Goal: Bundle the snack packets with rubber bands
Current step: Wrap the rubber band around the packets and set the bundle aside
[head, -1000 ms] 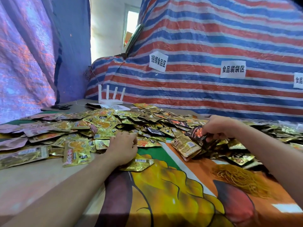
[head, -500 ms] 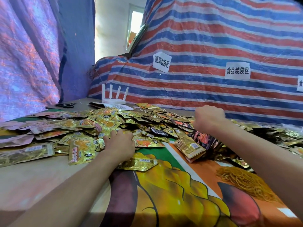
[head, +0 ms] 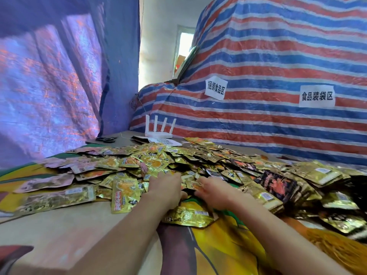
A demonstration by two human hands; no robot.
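Gold foil: snack packets [head: 151,161], a loose heap across the far half of the table [head: 59,235].
Left hand [head: 165,187]: knuckles up, fingertips buried at the heap's near edge; pinching or not, cannot tell.
Right hand [head: 214,193]: just beside it, reaching into the same spot; grip blurred, cannot tell.
Step, as judged: gathering; best to pick like packets and square their edges flush before banding.
Rubber bands [head: 337,249]: orange tangle, near right corner.
Backdrop: striped tarp [head: 278,56], white router [head: 158,130].
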